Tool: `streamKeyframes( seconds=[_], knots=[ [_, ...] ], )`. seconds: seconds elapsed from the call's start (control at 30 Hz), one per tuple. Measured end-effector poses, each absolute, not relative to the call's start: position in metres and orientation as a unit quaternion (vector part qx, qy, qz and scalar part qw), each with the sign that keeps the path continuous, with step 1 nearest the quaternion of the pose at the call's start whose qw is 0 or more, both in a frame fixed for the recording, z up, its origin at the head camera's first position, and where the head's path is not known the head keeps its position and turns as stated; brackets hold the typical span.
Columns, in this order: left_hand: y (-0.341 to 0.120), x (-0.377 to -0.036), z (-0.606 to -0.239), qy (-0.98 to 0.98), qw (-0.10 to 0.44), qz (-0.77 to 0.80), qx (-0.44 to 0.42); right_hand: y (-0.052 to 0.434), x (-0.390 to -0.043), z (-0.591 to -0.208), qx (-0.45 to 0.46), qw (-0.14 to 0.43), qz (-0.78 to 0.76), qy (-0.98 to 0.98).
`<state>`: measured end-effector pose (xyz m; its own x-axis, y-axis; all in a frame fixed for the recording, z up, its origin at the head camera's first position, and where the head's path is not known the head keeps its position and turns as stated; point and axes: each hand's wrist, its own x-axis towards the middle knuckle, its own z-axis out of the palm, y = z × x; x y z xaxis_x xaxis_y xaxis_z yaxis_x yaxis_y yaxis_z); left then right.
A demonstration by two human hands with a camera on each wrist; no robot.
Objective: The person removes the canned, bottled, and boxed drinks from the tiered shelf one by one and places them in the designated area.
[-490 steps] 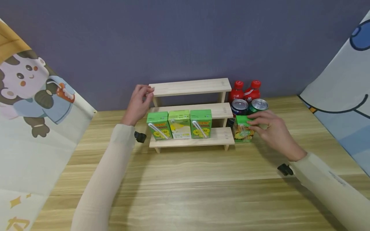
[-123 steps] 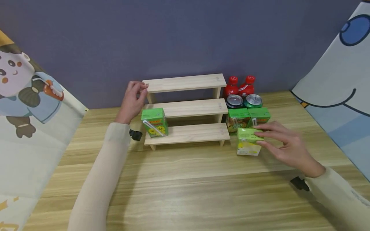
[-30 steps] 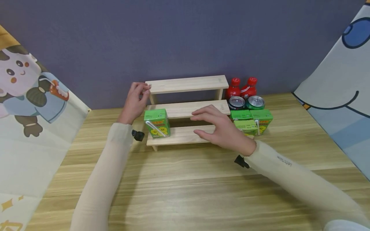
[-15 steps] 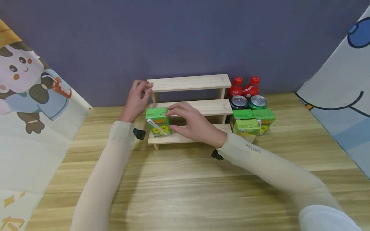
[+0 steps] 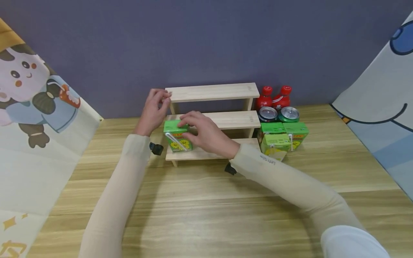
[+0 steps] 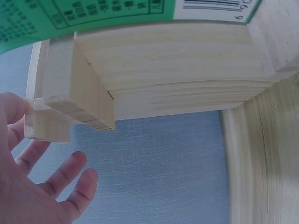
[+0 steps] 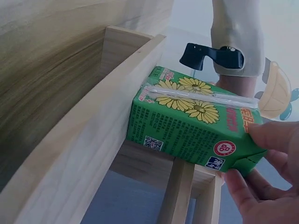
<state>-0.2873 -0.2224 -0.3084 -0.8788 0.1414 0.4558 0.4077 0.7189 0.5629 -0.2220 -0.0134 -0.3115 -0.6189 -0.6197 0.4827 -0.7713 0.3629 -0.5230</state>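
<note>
A three-step wooden rack [image 5: 222, 120] stands at the back of the table. One green juice box [image 5: 175, 138] with a daisy print stands at the left end of its lowest step. My right hand [image 5: 201, 132] grips this box, fingers over its top and thumb low at its side. In the right wrist view the juice box [image 7: 191, 126] fills the middle and my fingertips [image 7: 273, 137] press its end. My left hand [image 5: 154, 107] holds the left end of the top shelf. The left wrist view shows the left hand [image 6: 42, 186] beside the rack [image 6: 168, 70], its outer fingers loose.
Right of the rack stand two red bottles [image 5: 274, 96], two cans [image 5: 278, 114] and three green juice boxes [image 5: 283, 138]. Cartoon-printed cloths hang at the left [image 5: 35, 107] and right [image 5: 380, 89]. The wooden table [image 5: 206, 208] stretches toward me; a purple wall is behind.
My right hand moved left along the lowest step from the boxes at the right and took hold of the lone box. The left hand stayed on the top shelf.
</note>
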Motion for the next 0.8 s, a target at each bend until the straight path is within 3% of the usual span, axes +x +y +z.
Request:
streamKeyframes(
  seconds=[0.43, 0.8],
  knots=[
    [-0.221, -0.288, -0.309, -0.898, 0.209, -0.352, -0.16, -0.01, -0.221, -0.315, 0.437, 0.145, 0.373, -0.806],
    [-0.222, -0.288, -0.31, -0.9, 0.198, -0.355, -0.157, 0.017, -0.199, -0.305, 0.443, 0.185, 0.406, -0.778]
  ],
)
